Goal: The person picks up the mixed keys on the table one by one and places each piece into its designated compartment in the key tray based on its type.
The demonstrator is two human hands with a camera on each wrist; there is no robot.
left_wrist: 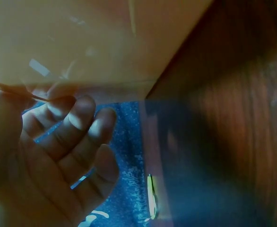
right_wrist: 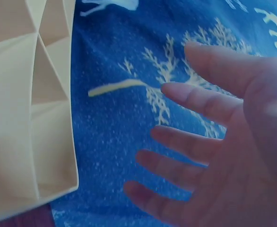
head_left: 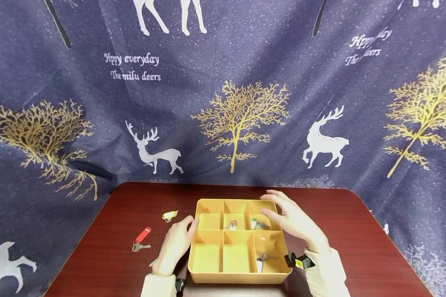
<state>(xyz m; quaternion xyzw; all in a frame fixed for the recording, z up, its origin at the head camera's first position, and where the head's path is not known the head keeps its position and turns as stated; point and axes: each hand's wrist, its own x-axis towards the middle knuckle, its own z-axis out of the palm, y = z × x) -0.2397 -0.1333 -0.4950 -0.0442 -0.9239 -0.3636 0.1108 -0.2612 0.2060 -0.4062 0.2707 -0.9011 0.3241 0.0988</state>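
Note:
A yellow divided box point(head_left: 239, 277) with six compartments stands tilted in front of me. At its left wall, my left hand point(head_left: 176, 241) holds the rim with thumb and curled fingers. My right hand point(head_left: 295, 218) is beside the back right corner, fingers spread and thumb apart; the right wrist view shows it clear of the wall. Inside lie a key with a pale tag point(head_left: 232, 225) at back middle, a key with a green tag point(head_left: 255, 224) at back right, and a key with a white tag point(head_left: 260, 264) at front right.
Left of the box, on the dark red table point(head_left: 357, 247), lie a key with a red tag point(head_left: 143, 235) and a key with a yellow tag point(head_left: 169, 215). A small metal piece point(head_left: 153, 262) shows beside my left wrist. A patterned blue cloth point(head_left: 245, 53) hangs behind.

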